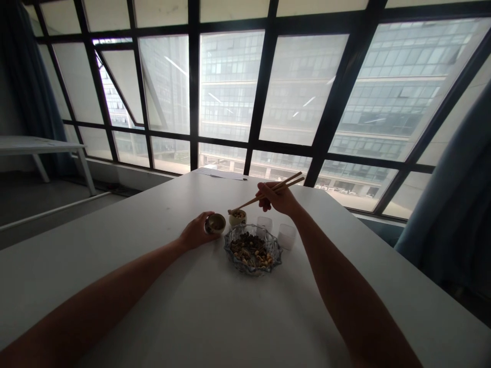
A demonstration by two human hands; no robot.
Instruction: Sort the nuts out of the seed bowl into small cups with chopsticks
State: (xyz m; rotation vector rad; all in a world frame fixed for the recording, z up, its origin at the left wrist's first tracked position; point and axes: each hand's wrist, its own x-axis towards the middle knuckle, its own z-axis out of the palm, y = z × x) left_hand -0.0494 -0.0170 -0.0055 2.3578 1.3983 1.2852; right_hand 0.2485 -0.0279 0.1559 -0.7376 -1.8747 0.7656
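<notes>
My left hand (195, 231) is wrapped round a small cup (216, 224), tilted so that its mouth faces me; what is inside is too dark to tell. In my right hand (276, 197) is a pair of wooden chopsticks (291, 180), their tips pointing left over a second small cup (237, 221). Something small and pale seems to be at the tips. That second cup holds nuts or similar bits. Nearer to me stands a scalloped glass bowl (253, 269) with dark seeds and paler nuts in it.
Two translucent plastic cups, one by the bowl's far side (264, 223) and another at its right (287, 236), stand on the white table (172, 306). Paper (220, 174) and a thin dark object lie at the far edge. Windows and a blue curtain (452, 204) are beyond.
</notes>
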